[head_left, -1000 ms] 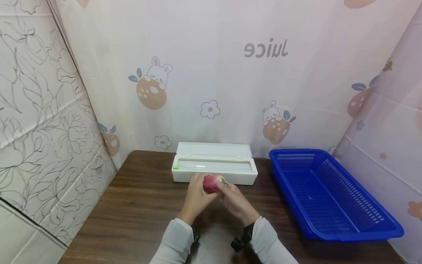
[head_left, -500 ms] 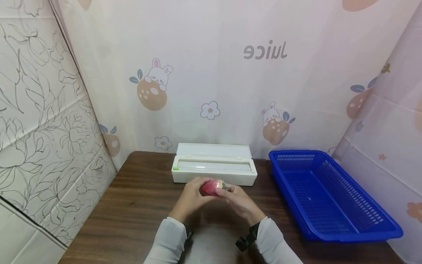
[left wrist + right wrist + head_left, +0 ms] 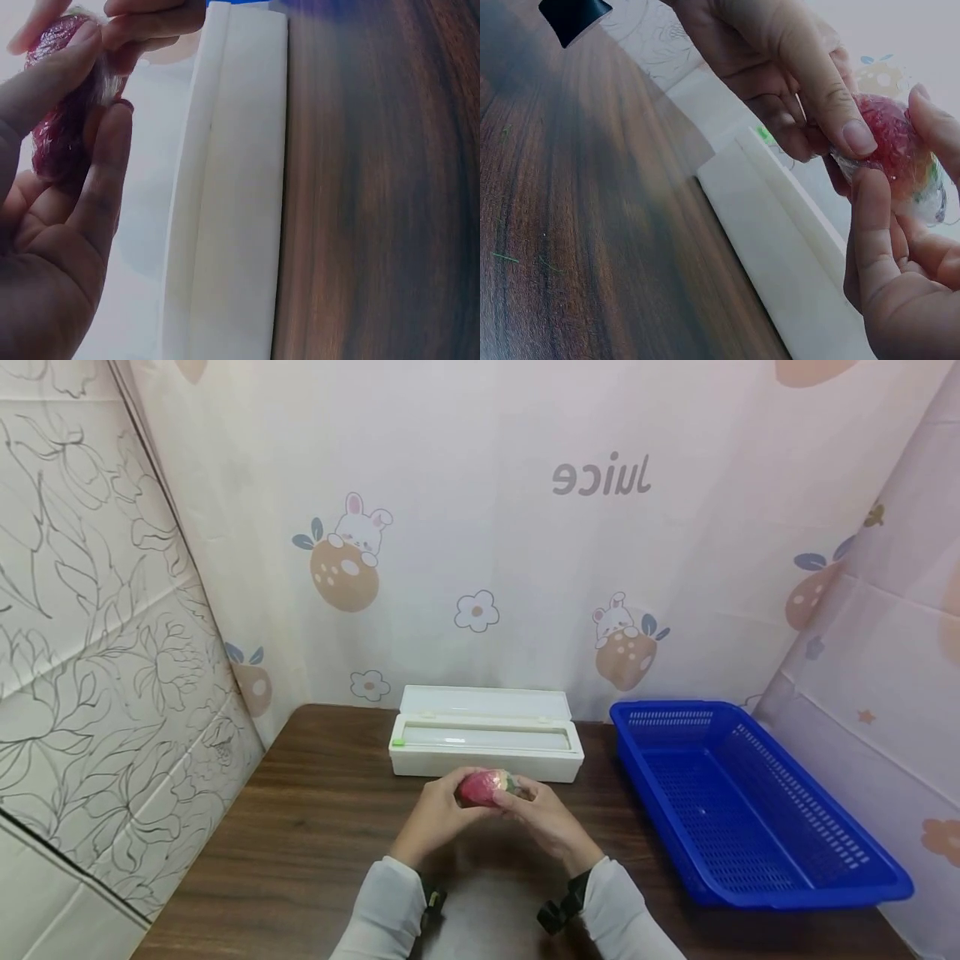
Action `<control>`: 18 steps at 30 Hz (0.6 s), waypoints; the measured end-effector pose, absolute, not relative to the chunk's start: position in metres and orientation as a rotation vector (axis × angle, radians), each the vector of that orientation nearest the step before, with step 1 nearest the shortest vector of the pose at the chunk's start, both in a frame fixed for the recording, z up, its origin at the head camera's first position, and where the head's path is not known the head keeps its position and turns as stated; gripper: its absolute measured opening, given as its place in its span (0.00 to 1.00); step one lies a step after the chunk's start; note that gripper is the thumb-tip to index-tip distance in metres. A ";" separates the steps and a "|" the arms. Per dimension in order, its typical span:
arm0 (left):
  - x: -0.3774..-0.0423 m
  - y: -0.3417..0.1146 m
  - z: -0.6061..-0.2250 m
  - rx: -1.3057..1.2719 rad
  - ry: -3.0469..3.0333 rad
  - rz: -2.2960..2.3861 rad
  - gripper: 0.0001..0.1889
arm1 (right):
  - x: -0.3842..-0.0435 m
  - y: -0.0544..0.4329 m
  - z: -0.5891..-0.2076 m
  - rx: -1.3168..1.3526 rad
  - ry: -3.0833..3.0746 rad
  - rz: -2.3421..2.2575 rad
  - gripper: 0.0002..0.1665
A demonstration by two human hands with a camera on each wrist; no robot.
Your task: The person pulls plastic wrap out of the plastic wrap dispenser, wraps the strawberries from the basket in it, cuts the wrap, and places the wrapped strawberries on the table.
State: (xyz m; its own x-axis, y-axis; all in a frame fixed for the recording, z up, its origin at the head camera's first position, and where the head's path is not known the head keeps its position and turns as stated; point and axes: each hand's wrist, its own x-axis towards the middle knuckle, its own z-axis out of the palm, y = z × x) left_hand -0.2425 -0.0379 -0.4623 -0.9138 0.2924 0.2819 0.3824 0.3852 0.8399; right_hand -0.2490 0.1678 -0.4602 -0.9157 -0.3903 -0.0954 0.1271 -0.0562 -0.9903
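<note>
A red, rounded fruit or vegetable (image 3: 478, 787), pale yellow and green at one end, is wrapped in shiny clear cling film. Both hands hold it above the table. My left hand (image 3: 435, 814) grips the red end from the left, thumb on the near side in the head view. At the yellow-green end, my right hand (image 3: 551, 822) pinches it with thumb and fingers. Film gathers and wrinkles around the fingertips in the left wrist view, where the wrapped red thing (image 3: 60, 139) lies along the left palm. Just behind the hands stands a white cling film dispenser (image 3: 487, 766).
The dispenser's lid (image 3: 486, 702) is raised against the printed curtain (image 3: 480, 527). To the right, a blue plastic basket (image 3: 701, 827) stands on the dark wooden table (image 3: 300, 860). Small green shreds (image 3: 506, 257) lie on the wood in the right wrist view.
Both hands have come slightly lower and nearer with the wrapped red thing, and the wrists have spread apart. During the last half second they have hardly moved.
</note>
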 end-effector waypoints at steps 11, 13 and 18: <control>-0.247 -0.049 -0.458 -0.753 -2.526 -1.674 0.33 | -0.250 0.174 -0.456 -0.339 1.948 -2.009 0.33; -0.247 -0.057 -0.457 -0.780 -2.545 -1.675 0.33 | -0.250 0.175 -0.456 -0.336 1.978 -1.988 0.34; -0.248 -0.072 -0.452 -0.788 -2.572 -1.604 0.24 | -0.249 0.176 -0.458 -0.296 2.030 -1.962 0.34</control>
State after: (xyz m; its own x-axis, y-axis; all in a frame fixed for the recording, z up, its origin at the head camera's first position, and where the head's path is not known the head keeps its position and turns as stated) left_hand -0.2476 -0.0723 -0.4517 -0.8734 0.4082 0.2657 0.4182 0.3487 0.8388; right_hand -0.2491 0.1765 -0.4575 -0.9331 -0.3521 -0.0730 0.0610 0.0451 -0.9971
